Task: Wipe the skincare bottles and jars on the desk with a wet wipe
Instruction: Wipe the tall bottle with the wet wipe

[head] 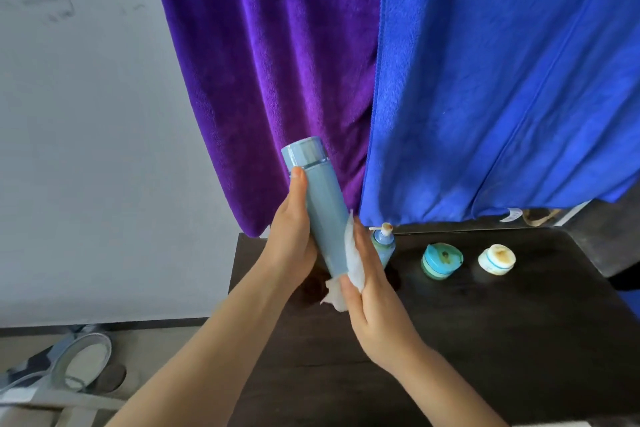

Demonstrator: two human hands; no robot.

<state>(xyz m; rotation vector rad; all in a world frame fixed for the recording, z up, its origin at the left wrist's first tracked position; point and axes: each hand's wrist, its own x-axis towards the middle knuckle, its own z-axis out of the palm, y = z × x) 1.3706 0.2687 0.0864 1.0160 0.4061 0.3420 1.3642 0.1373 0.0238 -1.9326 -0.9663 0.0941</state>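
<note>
The tall blue bottle (320, 204) looks like smooth plastic with a soft sheen, its cap glossier, and the white wet wipe (351, 265) pressed against its lower side is thin, crumpled, fibrous cloth. Behind the bottle hang a plush, velvety purple towel (270, 80) and a finer-napped matt blue towel (502, 80). Below it the desk (485, 322) is dark wood with a dull, faintly grained finish.

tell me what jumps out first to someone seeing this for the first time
Two big hanging towels fill the top, a purple towel beside a blue towel. Front and centre, the left hand grips a tall blue bottle while the right hand presses a wet wipe against it, above the dark desk.
</note>
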